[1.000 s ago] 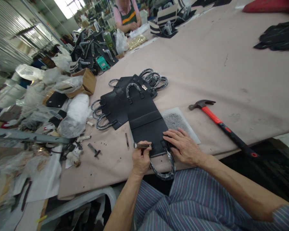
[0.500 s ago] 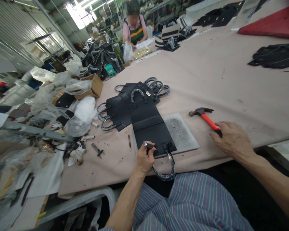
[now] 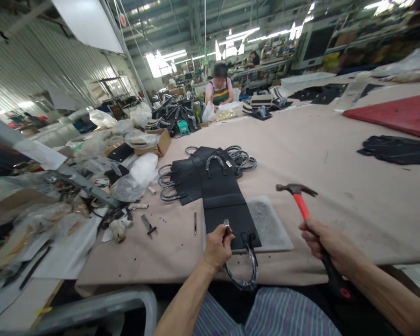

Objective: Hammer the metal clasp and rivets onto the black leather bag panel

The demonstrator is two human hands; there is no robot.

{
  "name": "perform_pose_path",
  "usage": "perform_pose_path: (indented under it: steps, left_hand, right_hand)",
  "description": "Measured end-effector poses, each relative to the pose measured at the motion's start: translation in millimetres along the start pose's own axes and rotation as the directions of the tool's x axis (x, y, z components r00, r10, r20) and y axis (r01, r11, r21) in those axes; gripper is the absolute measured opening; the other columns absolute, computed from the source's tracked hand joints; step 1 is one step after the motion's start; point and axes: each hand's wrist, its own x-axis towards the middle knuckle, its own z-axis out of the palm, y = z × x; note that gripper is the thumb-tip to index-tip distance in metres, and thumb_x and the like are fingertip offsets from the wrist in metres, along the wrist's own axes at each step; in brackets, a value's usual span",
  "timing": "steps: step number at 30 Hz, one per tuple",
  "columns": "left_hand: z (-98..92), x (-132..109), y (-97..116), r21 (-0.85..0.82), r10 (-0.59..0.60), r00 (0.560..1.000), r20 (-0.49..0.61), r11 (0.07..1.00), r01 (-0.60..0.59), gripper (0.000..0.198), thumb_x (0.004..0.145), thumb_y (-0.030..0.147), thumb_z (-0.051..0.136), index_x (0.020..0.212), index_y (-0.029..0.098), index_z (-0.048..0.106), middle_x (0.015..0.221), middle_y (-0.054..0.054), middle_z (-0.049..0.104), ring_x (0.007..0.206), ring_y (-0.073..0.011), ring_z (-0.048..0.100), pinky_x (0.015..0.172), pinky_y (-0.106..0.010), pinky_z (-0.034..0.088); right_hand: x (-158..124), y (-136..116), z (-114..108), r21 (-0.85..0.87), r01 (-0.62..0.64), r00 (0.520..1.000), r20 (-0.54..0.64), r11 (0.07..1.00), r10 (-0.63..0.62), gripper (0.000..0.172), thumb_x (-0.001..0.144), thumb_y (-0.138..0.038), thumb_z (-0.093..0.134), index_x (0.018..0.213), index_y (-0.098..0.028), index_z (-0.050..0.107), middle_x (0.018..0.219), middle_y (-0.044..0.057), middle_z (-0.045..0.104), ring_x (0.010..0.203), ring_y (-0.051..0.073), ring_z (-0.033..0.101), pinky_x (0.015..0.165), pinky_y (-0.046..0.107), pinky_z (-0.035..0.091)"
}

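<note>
Evidently mid-punching, the left hand [image 3: 217,247] pinches a steel punch [image 3: 226,224] upright on the black bag panel's [image 3: 227,205] near edge, over a grey pad [image 3: 271,226] on the counter [image 3: 301,149], while the right hand [image 3: 322,239] grips the hammer [image 3: 302,205] lifted alongside; any blow must land squarely on the punch's head.

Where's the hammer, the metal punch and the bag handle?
hammer [image 3: 303,208]: head view, on its red handle.
metal punch [image 3: 226,223]: head view, on its shiny top end.
bag handle [image 3: 254,268]: head view, on the loop's right side.
</note>
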Motion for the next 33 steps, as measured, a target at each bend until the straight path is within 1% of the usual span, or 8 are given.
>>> perform_pose_path:
  steps: [2,5,7,10,18,24,30,33]
  left_hand:
    - [0.6,0,0,0.008,0.010,1.000,0.006,1.000,-0.010,0.016,0.086,0.010,0.058,0.098,0.020,0.061,0.087,-0.003,0.069,0.075,-0.0157,0.068,0.073,-0.025,0.054]
    - [1.3,1,1,0.012,0.015,1.000,0.014,1.000,-0.016,0.017,0.086,0.009,0.058,0.099,0.021,0.061,0.088,-0.003,0.070,0.075,-0.0156,0.068,0.073,-0.025,0.054]
    - [2.2,1,1,0.023,0.009,1.000,0.015,1.000,-0.010,0.016,0.086,0.010,0.059,0.097,0.021,0.061,0.087,-0.003,0.070,0.074,-0.0157,0.068,0.071,-0.025,0.054]
    - [3.5,1,0,0.039,0.000,1.000,0.011,0.999,0.000,0.013,0.086,0.011,0.059,0.094,0.021,0.061,0.083,-0.002,0.070,0.071,-0.0155,0.068,0.068,-0.024,0.053]
    - [4.4,0,-2,-0.007,0.007,1.000,0.000,1.000,-0.007,0.015,0.087,0.012,0.057,0.099,0.021,0.060,0.089,-0.004,0.071,0.078,-0.0163,0.069,0.075,-0.026,0.055]
    - [4.6,0,-3,0.011,-0.012,1.000,0.012,1.000,0.012,0.012,0.087,0.013,0.058,0.095,0.021,0.060,0.085,-0.002,0.069,0.077,-0.0163,0.068,0.073,-0.026,0.054]
    - [4.8,-1,-4,-0.015,-0.007,1.000,0.004,1.000,0.007,0.015,0.087,0.011,0.058,0.098,0.021,0.060,0.089,-0.003,0.070,0.082,-0.0170,0.069,0.077,-0.027,0.055]
    - [4.5,-2,-5,-0.021,0.000,1.000,0.008,1.000,0.000,0.015,0.087,0.011,0.058,0.098,0.021,0.060,0.088,-0.003,0.070,0.080,-0.0166,0.069,0.076,-0.026,0.055]
  right_hand:
    - [-31,-20,16,-0.279,0.223,0.967,-0.054,0.934,-0.247,0.033,0.096,-0.052,0.051,0.089,-0.021,0.058,0.057,-0.004,0.044,0.040,0.011,0.036,0.037,0.023,0.028]
    - [-66,-40,35,-0.620,0.610,0.723,0.181,0.493,-0.667,0.042,0.099,-0.060,0.046,0.082,-0.022,0.053,0.055,-0.003,0.046,0.044,0.013,0.043,0.044,0.026,0.032]
    - [-77,-42,44,-0.666,0.726,0.545,0.404,0.172,-0.734,0.043,0.103,-0.057,0.040,0.078,-0.023,0.050,0.054,-0.002,0.049,0.043,0.013,0.044,0.045,0.028,0.028]
    - [-84,-49,51,-0.660,0.749,0.459,0.588,-0.067,-0.666,0.040,0.107,-0.048,0.037,0.077,-0.023,0.048,0.055,-0.002,0.054,0.041,0.014,0.046,0.045,0.031,0.024]
    - [-116,-86,54,-0.729,0.668,0.376,0.163,0.145,-0.912,0.025,0.106,-0.042,0.045,0.095,-0.022,0.056,0.063,0.000,0.057,0.051,0.016,0.054,0.049,0.027,0.039]
    - [-88,-56,58,-0.647,0.746,0.397,0.621,-0.157,-0.676,0.034,0.106,-0.040,0.040,0.077,-0.023,0.046,0.053,-0.003,0.051,0.038,0.013,0.042,0.043,0.030,0.020]
    - [-103,-80,62,-0.656,0.742,0.409,0.281,0.138,-0.868,0.030,0.107,-0.042,0.040,0.084,-0.024,0.047,0.054,-0.006,0.044,0.042,0.012,0.041,0.046,0.026,0.030]
    - [-101,-56,60,-0.666,0.742,0.451,0.417,0.073,-0.789,0.031,0.106,-0.042,0.040,0.080,-0.024,0.046,0.054,-0.004,0.048,0.040,0.013,0.041,0.045,0.028,0.024]
